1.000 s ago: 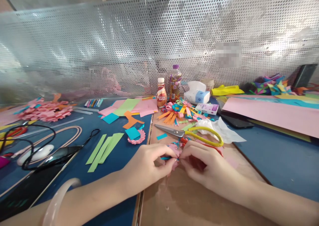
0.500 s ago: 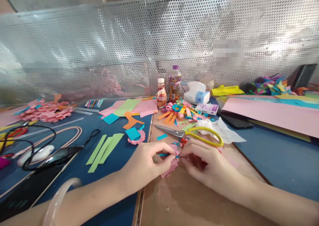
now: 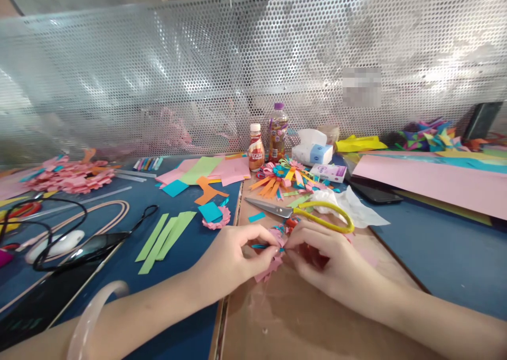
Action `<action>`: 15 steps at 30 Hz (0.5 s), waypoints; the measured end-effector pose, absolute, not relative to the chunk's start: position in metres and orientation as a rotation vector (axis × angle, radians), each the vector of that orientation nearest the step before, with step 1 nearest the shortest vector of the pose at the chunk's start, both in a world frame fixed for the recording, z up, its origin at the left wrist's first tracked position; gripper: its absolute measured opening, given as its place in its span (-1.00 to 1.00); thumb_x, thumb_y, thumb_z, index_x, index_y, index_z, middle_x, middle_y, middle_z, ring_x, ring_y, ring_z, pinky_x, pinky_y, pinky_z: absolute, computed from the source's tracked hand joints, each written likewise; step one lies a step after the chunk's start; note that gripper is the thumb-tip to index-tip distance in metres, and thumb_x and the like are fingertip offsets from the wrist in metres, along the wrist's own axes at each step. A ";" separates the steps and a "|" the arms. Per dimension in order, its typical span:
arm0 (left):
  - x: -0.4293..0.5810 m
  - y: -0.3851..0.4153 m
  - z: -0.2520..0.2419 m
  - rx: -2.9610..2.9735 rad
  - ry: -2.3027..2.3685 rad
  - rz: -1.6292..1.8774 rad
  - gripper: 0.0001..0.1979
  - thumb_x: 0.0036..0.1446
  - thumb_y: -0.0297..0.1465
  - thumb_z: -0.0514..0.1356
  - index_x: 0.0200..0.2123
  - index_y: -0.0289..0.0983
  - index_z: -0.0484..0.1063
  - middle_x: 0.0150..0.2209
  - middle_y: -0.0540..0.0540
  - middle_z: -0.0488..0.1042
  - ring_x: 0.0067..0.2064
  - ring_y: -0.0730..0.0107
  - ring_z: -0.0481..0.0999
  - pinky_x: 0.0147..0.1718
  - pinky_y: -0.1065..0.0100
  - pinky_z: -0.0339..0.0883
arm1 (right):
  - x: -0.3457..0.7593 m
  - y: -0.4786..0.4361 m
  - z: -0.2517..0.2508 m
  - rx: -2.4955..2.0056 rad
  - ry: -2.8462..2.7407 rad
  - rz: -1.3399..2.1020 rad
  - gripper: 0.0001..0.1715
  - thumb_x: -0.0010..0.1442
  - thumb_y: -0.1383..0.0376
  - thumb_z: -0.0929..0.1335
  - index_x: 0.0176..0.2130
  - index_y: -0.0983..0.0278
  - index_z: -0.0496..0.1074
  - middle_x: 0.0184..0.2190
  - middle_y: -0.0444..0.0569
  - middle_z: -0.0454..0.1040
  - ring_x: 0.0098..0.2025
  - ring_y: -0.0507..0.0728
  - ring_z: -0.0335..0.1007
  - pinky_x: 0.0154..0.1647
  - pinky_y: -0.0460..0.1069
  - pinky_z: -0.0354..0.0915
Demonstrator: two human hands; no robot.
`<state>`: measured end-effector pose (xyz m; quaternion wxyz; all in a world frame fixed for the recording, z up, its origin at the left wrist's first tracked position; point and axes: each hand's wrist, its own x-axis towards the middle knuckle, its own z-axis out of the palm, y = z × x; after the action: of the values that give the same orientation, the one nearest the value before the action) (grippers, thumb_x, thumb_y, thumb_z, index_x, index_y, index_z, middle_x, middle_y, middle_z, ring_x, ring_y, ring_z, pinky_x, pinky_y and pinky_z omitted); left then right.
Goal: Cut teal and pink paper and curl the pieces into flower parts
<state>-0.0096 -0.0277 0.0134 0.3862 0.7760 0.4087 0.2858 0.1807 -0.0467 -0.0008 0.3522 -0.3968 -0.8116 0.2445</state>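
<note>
My left hand (image 3: pixel 237 251) pinches a thin blue paper strip (image 3: pixel 259 247) between thumb and forefinger. Facing it, my right hand (image 3: pixel 328 259) is closed in a pinch at the strip's other end, and the two sets of fingertips almost meet. Under the fingers lies a pink paper piece with a jagged edge (image 3: pixel 269 271), partly covered by both hands. Just beyond them rest scissors with yellow handles (image 3: pixel 325 217), blades pointing left. A small blue paper piece (image 3: pixel 256 217) lies near the blades. Some red and blue bits by my right fingers are mostly hidden.
Green paper strips (image 3: pixel 168 242) and a pink scalloped ring (image 3: pixel 217 223) lie on the left. Behind are a coffee bottle (image 3: pixel 256 148), a purple-capped bottle (image 3: pixel 278 132), a tissue pack (image 3: pixel 312 151) and a colourful paper flower (image 3: pixel 285 175). Pink sheets (image 3: pixel 431 180) are stacked right; a cable (image 3: pixel 47 201) lies left.
The view has shifted very slightly. Both hands keep their pinch on the blue strip in nearly the same place.
</note>
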 end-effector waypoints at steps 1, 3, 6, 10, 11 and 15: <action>-0.009 -0.028 0.013 1.979 1.041 0.731 -0.84 0.07 -0.36 0.10 -0.32 -0.26 0.45 -0.32 -0.04 0.51 -0.24 0.37 0.50 -0.34 0.45 0.41 | 0.181 -0.047 -0.001 -1.027 -2.101 0.639 -0.86 0.13 0.42 0.24 -0.36 0.26 0.38 -0.46 -0.11 0.31 -0.49 -0.03 0.18 -0.53 -0.12 0.14; -0.009 -0.028 0.014 1.992 1.040 0.738 -0.84 0.07 -0.37 0.10 -0.32 -0.26 0.46 -0.32 -0.04 0.51 -0.23 0.37 0.50 -0.33 0.46 0.41 | 0.181 -0.047 0.000 -1.034 -2.101 0.646 -0.86 0.13 0.42 0.24 -0.35 0.26 0.37 -0.46 -0.12 0.30 -0.49 -0.04 0.18 -0.53 -0.12 0.14; -0.009 -0.028 0.014 2.006 1.040 0.739 -0.84 0.07 -0.37 0.10 -0.32 -0.26 0.46 -0.31 -0.03 0.51 -0.24 0.38 0.50 -0.33 0.47 0.41 | 0.181 -0.047 0.000 -1.037 -2.093 0.654 -0.88 0.13 0.42 0.25 -0.35 0.26 0.37 -0.46 -0.12 0.29 -0.49 -0.04 0.17 -0.52 -0.12 0.14; -0.010 -0.028 0.013 2.022 1.047 0.732 -0.84 0.08 -0.37 0.10 -0.31 -0.26 0.45 -0.33 -0.03 0.51 -0.25 0.37 0.50 -0.33 0.45 0.41 | 0.182 -0.047 0.000 -1.030 -2.094 0.653 -0.88 0.13 0.41 0.25 -0.35 0.25 0.37 -0.46 -0.12 0.29 -0.49 -0.04 0.17 -0.52 -0.12 0.14; -0.010 -0.028 0.014 2.029 1.049 0.730 -0.84 0.08 -0.37 0.10 -0.32 -0.26 0.45 -0.34 -0.03 0.51 -0.25 0.37 0.50 -0.33 0.44 0.41 | 0.182 -0.047 0.000 -1.032 -2.095 0.653 -0.88 0.14 0.40 0.25 -0.35 0.25 0.38 -0.46 -0.12 0.30 -0.49 -0.04 0.17 -0.52 -0.12 0.14; -0.010 -0.028 0.014 2.035 1.052 0.727 -0.85 0.07 -0.36 0.11 -0.32 -0.25 0.45 -0.35 -0.03 0.51 -0.26 0.37 0.50 -0.35 0.44 0.41 | 0.181 -0.047 0.001 -1.031 -2.100 0.656 -0.86 0.15 0.39 0.24 -0.35 0.25 0.39 -0.46 -0.12 0.31 -0.49 -0.03 0.18 -0.52 -0.12 0.15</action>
<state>-0.0105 -0.0285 0.0144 0.3608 0.7896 0.4083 0.2822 0.1814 -0.0472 0.0008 0.3483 -0.3978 -0.8102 0.2530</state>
